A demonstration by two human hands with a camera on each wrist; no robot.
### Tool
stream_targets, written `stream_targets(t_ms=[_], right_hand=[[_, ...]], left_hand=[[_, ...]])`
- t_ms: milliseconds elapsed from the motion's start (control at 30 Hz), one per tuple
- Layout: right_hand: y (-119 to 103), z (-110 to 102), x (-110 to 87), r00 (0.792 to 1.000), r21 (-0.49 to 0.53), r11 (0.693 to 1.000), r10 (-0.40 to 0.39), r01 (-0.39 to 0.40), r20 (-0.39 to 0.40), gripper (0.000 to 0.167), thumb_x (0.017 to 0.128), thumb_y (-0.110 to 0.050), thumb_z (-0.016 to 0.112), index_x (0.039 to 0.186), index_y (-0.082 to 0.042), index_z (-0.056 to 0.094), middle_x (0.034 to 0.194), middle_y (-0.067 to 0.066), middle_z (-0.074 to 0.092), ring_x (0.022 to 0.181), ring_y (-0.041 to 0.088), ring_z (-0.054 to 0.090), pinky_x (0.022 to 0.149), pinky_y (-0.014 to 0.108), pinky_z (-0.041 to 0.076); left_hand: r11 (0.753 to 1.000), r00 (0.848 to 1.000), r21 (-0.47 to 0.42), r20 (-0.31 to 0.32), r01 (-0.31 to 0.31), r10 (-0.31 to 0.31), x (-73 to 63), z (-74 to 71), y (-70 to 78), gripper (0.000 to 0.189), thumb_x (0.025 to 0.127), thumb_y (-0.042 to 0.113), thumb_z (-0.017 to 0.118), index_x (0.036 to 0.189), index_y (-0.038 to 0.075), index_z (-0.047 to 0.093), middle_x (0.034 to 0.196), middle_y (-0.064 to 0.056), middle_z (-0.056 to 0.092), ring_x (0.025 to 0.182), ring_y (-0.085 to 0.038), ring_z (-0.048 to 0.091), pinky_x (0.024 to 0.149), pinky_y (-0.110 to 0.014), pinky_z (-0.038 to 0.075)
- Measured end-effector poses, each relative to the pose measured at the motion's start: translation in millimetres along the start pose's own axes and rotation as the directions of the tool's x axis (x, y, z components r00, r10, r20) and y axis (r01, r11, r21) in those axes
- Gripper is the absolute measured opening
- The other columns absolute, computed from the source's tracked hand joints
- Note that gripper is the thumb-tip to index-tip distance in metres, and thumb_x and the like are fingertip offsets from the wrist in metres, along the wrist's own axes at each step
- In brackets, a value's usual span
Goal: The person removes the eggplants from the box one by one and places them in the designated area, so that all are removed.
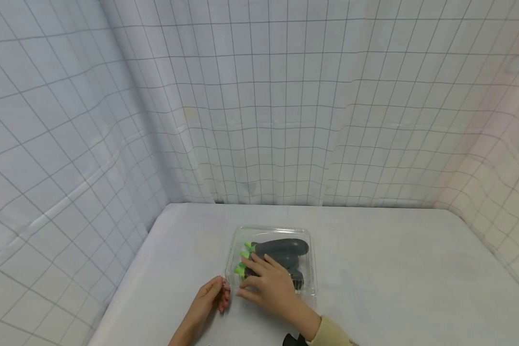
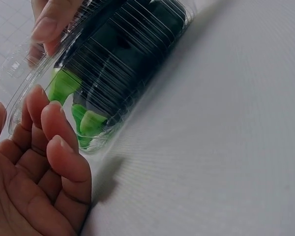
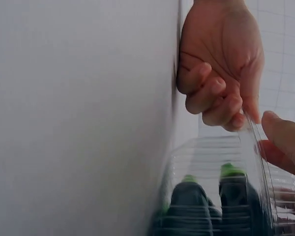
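Observation:
A clear, ribbed plastic box (image 1: 273, 228) lies on the white table and holds several dark eggplants (image 1: 282, 246) with bright green stems (image 2: 65, 84). At its near left corner my left hand (image 1: 208, 297) pinches the rim between thumb and forefinger, the other fingers loosely curled; the right wrist view shows this grip (image 3: 225, 54). Over the near left part of the box is my right hand (image 1: 275, 287), fingers spread across the top. Its thumb (image 3: 285, 135) is close to the rim near my left hand. Part of the eggplants is hidden under that hand.
White table surface (image 1: 393, 269) extends to both sides of the box. Gridded white curtains (image 1: 268, 120) hang behind and along the sides. A small black object (image 1: 294, 340) shows at the bottom edge beside the right sleeve (image 1: 330, 332).

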State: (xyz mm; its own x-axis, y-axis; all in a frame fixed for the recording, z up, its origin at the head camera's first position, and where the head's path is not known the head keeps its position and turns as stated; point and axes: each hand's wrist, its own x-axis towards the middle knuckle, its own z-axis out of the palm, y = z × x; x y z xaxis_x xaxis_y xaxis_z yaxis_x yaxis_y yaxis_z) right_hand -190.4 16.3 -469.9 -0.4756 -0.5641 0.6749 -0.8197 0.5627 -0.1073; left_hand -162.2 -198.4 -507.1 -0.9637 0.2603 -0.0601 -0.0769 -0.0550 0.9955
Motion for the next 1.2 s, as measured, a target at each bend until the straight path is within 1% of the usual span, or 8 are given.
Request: stream_targets(t_ms=[100, 400, 600, 800, 900, 1000, 1100, 1200], right_hand=[[-2.6, 5.3, -2.9, 0.998, 0.005, 1.000, 0.021, -0.021, -0.062, 0.022, 0.070, -0.045, 0.080, 0.077, -0.026, 0.073, 0.125, 0.004, 0.060, 0.115, 0.025, 0.056, 0.093, 0.045, 0.042], [-8.2, 9.7, -3.5, 0.992, 0.021, 0.997, 0.077, -0.075, -0.101, 0.022, 0.064, -0.042, 0.084, 0.071, -0.025, 0.071, 0.120, 0.002, 0.063, 0.110, 0.023, 0.059, 0.091, 0.045, 0.044], [-8.1, 12.1, -3.9, 0.988, 0.010, 0.997, 0.077, -0.076, -0.131, 0.021, 0.066, -0.040, 0.084, 0.071, -0.025, 0.070, 0.118, 0.003, 0.064, 0.107, 0.023, 0.061, 0.089, 0.045, 0.046], [-8.8, 14.2, -3.4, 0.987, -0.003, 0.998, 0.067, -0.068, -0.146, 0.020, 0.068, -0.038, 0.083, 0.073, -0.023, 0.070, 0.117, 0.003, 0.064, 0.104, 0.022, 0.062, 0.086, 0.043, 0.047], [-9.7, 14.8, -3.5, 0.986, -0.020, 0.998, 0.064, -0.068, -0.153, 0.020, 0.070, -0.038, 0.082, 0.073, -0.023, 0.070, 0.116, 0.004, 0.065, 0.103, 0.021, 0.063, 0.085, 0.041, 0.048], [-10.0, 16.1, -4.4, 0.985, -0.035, 0.997, 0.061, -0.067, -0.164, 0.020, 0.071, -0.037, 0.081, 0.072, -0.022, 0.069, 0.115, 0.004, 0.065, 0.102, 0.021, 0.063, 0.083, 0.041, 0.049], [-10.0, 16.9, -5.6, 0.984, -0.039, 0.996, 0.070, -0.078, -0.164, 0.019, 0.073, -0.037, 0.080, 0.073, -0.021, 0.069, 0.114, 0.005, 0.065, 0.102, 0.020, 0.063, 0.084, 0.040, 0.049], [-9.8, 17.6, -6.5, 0.983, -0.043, 0.996, 0.067, -0.075, -0.172, 0.020, 0.074, -0.036, 0.080, 0.072, -0.019, 0.069, 0.113, 0.005, 0.066, 0.102, 0.021, 0.063, 0.085, 0.040, 0.049]], left_hand=[[1.000, 1.000, -0.001, 0.005, 0.007, -0.007, 0.8, -0.6, -0.2, 0.038, 0.104, 0.038, 0.034, 0.095, 0.005, 0.051, 0.084, -0.005, 0.051, 0.068, -0.012, 0.050, 0.059, -0.023, 0.043], [1.000, 0.999, 0.007, 0.034, -0.025, 0.025, 0.4, -2.8, -0.4, 0.036, 0.105, 0.033, 0.031, 0.094, 0.004, 0.050, 0.082, -0.004, 0.051, 0.068, -0.011, 0.051, 0.059, -0.023, 0.043], [0.998, 0.996, 0.002, 0.065, -0.055, 0.055, 0.8, -3.3, -0.7, 0.035, 0.105, 0.031, 0.029, 0.093, 0.006, 0.049, 0.082, -0.003, 0.051, 0.068, -0.010, 0.051, 0.058, -0.022, 0.043], [0.999, 0.998, 0.015, 0.037, -0.043, 0.042, 1.7, -3.2, -3.0, 0.035, 0.105, 0.033, 0.030, 0.092, 0.007, 0.050, 0.082, -0.004, 0.051, 0.067, -0.011, 0.052, 0.057, -0.023, 0.043], [0.999, 0.998, 0.019, 0.040, -0.039, 0.038, 1.5, -4.1, -2.8, 0.036, 0.105, 0.033, 0.030, 0.094, 0.005, 0.050, 0.082, -0.004, 0.051, 0.068, -0.012, 0.052, 0.058, -0.023, 0.044], [0.998, 0.995, 0.024, 0.082, -0.056, 0.054, 0.7, -6.4, -1.8, 0.042, 0.106, 0.030, 0.029, 0.098, -0.005, 0.050, 0.083, -0.004, 0.052, 0.069, -0.011, 0.052, 0.059, -0.023, 0.044], [0.994, 0.982, 0.016, 0.158, -0.104, 0.100, 0.4, -11.3, -3.7, 0.046, 0.106, 0.025, 0.028, 0.108, -0.018, 0.045, 0.085, -0.003, 0.053, 0.072, -0.010, 0.053, 0.061, -0.023, 0.046], [0.991, 0.972, 0.010, 0.199, -0.133, 0.128, 1.2, -15.4, -7.6, 0.043, 0.106, 0.020, 0.030, 0.116, -0.020, 0.042, 0.088, -0.003, 0.054, 0.074, -0.009, 0.055, 0.063, -0.023, 0.047]])
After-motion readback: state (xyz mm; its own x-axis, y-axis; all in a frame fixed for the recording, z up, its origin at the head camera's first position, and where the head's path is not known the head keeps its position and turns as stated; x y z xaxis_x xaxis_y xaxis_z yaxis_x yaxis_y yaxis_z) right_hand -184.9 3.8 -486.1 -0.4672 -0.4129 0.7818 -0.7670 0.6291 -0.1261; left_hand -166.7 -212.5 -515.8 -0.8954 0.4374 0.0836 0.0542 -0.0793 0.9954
